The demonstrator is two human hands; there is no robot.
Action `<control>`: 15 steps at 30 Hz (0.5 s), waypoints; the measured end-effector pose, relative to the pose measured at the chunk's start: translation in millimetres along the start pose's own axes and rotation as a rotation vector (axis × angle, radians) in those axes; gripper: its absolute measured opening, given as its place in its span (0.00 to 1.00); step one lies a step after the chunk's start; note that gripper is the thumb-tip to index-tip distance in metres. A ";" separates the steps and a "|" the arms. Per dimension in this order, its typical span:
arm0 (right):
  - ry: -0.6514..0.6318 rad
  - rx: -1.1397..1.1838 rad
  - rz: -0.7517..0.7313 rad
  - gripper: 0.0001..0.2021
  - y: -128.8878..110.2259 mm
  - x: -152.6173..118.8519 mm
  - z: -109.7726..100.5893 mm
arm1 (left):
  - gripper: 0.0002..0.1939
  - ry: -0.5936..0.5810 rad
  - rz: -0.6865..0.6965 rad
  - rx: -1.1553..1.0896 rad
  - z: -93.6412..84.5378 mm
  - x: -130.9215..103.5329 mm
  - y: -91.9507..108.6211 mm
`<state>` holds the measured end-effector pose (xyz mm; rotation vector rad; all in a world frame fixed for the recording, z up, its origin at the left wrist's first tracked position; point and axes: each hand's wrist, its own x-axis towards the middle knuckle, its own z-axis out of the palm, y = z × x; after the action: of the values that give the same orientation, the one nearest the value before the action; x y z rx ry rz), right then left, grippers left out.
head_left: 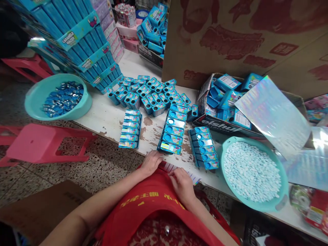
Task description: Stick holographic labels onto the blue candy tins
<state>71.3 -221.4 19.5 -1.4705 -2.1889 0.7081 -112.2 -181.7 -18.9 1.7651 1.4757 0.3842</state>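
A pale strip sheet with printed lines, seemingly stickers [170,167], lies over my lap at the table's front edge. My left hand [152,163] is at its left end, fingers bent and closed on it, just below the middle row of blue candy boxes. Against the sheet's lower edge, my right hand [182,183] has thumb and fingers pinched together; what is between them is hidden. The middle row of blue boxes [173,130] stands in a tray, with round holes in the tops. Similar rows stand left [130,129] and right [205,148].
Loose blue boxes [148,90] crowd behind the rows. A basin of wrapped candies [85,102] is left, beside tall stacked displays [82,37] and a pink stool [38,143]. To the right are a basin of pale candies [282,177], a carton [217,123] and a shiny sheet [276,116].
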 end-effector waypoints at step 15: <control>0.428 0.401 0.331 0.11 -45.6 86.5 -60.4 | 0.12 -0.110 -0.036 -0.278 -128.2 15.1 81.5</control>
<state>42.6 -144.2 99.7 -1.5993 -1.4100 0.7933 -137.5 -121.1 118.9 1.5127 1.3064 0.4436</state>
